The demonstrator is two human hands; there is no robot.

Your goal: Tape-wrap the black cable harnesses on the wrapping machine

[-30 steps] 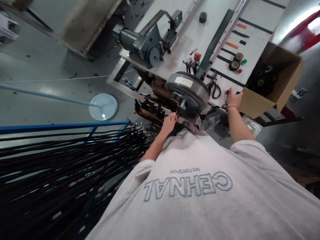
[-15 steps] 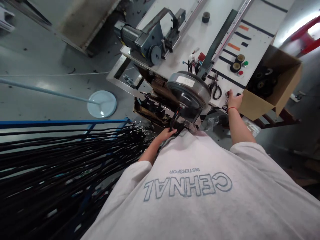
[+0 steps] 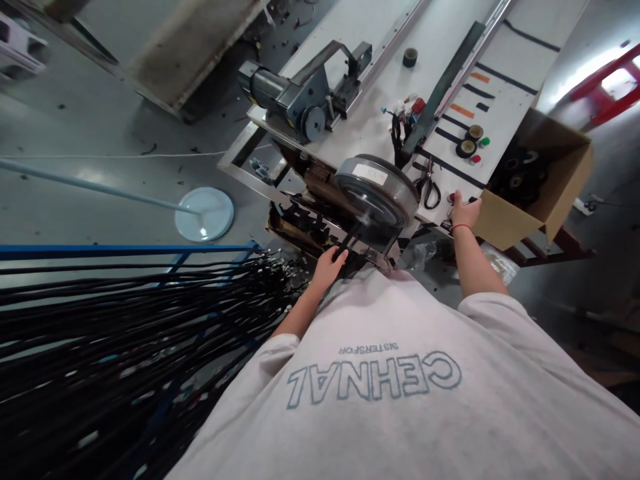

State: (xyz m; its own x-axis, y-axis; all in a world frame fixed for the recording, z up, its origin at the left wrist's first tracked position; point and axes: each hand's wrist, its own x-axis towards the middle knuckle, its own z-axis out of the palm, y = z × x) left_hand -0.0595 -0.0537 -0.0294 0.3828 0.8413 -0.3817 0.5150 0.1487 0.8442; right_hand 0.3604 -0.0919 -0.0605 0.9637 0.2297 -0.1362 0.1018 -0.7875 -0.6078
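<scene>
My left hand (image 3: 330,264) is closed around a black wire harness (image 3: 351,239) just below the round taping machine head (image 3: 376,190), which bears a white label. My right hand (image 3: 465,211) rests at the near corner of the worktable (image 3: 425,215), beside a small red button (image 3: 451,197). Its visible fingers are apart, one of them close against the button. Black-handled scissors (image 3: 431,190) lie to the left of that hand. Behind the machine head, connectors and wire ends (image 3: 404,117) of a harness lie on the table.
A motor unit (image 3: 285,93) stands on the table's left. Tape rolls (image 3: 467,148) lie near red and green buttons. An open cardboard box (image 3: 555,180) is at the right. Many black harnesses (image 3: 190,307) hang over a blue rack (image 3: 125,250) at the left.
My left hand has shifted slightly left and up with the harness. The right hand stays beside the red button. The whole view has tilted a little.
</scene>
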